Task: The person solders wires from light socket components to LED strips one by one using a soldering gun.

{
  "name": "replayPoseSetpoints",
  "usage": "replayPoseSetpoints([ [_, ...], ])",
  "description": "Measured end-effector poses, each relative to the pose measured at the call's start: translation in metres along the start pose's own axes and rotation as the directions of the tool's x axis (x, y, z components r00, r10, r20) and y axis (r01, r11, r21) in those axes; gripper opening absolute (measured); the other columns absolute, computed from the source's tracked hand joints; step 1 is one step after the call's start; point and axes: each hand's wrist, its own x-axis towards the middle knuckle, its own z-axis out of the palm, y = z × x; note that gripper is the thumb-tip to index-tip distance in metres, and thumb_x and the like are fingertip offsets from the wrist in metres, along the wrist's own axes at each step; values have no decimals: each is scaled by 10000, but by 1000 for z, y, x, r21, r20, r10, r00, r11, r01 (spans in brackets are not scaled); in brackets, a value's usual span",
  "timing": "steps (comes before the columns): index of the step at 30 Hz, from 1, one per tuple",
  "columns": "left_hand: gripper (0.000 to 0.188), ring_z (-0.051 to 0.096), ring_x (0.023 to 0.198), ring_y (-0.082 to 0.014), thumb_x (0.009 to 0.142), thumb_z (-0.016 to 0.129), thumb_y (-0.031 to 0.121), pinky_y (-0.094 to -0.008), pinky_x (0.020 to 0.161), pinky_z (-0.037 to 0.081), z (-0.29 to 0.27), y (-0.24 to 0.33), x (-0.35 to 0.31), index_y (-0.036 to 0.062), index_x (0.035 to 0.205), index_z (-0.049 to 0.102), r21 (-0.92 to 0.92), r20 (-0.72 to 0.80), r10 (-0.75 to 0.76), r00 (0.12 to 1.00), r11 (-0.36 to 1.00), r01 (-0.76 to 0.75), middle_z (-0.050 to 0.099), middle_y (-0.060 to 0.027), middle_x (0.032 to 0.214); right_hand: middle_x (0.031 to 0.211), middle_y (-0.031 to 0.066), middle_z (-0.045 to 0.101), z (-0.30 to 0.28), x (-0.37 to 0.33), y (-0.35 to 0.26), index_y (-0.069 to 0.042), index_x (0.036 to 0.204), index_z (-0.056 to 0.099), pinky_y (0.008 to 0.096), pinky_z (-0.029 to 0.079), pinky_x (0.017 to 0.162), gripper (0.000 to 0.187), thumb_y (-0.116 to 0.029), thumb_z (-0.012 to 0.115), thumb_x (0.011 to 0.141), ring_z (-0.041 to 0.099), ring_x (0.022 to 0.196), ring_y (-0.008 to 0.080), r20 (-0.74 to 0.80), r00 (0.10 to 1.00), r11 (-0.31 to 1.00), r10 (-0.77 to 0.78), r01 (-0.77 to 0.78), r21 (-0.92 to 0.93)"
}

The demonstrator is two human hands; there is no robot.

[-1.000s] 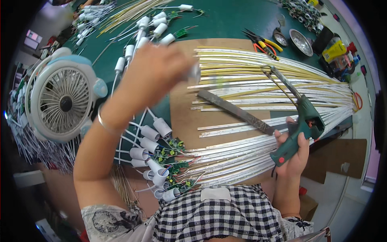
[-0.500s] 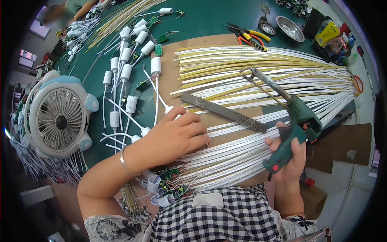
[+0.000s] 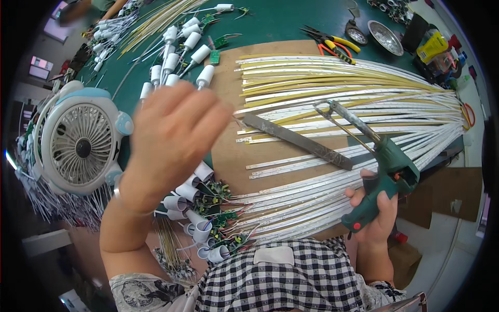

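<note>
Nearest you, white caps (image 3: 200, 229) with small green boards lie at the near ends of the strips, just above your checked shirt. Your right hand (image 3: 375, 213) is wrapped tight around the grip of the green glue gun (image 3: 387, 177) at the near right, its metal frame and nozzle reaching up and left over the strips (image 3: 332, 88). Your left hand (image 3: 174, 135) hangs raised over the table's left side, blurred, fingers loosely spread, holding nothing. Left of it sits a white fan (image 3: 80, 145). A flat metal file (image 3: 299, 141) lies slanted across the strips on the brown board. Farther off, more caps (image 3: 179, 52) lie on the green table (image 3: 280, 21), with pliers (image 3: 332, 41) far right.
</note>
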Motion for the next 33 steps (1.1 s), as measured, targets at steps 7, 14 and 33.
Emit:
replayPoseSetpoints([
  [7, 105, 540, 771, -191, 671, 646, 147, -361, 734, 377, 9, 49, -41, 123, 765, 606, -159, 297, -39, 954, 983, 89, 571, -7, 769, 1179, 232, 532, 3, -12, 9, 60, 1297, 314, 403, 561, 698, 542, -201, 539, 879, 626, 689, 233, 58, 990, 992, 126, -125, -10],
  [14, 58, 564, 742, -213, 723, 633, 151, -366, 731, 366, 31, 67, -57, 110, 763, 621, -385, 526, -311, 792, 743, 547, 590, -26, 715, 1179, 214, 553, -8, -40, 6, 68, 1287, 385, 332, 538, 636, 557, -203, 607, 854, 634, 708, 236, 127, 930, 930, 345, -320, -179],
  [33, 50, 568, 673, -212, 721, 605, 133, -357, 756, 391, 46, 75, -55, 95, 694, 585, -214, 439, -294, 849, 884, 416, 591, -46, 658, 1182, 205, 556, -15, -50, 13, 63, 1288, 394, 308, 533, 661, 509, -81, 605, 847, 626, 739, 205, 236, 936, 940, 260, -189, -285],
])
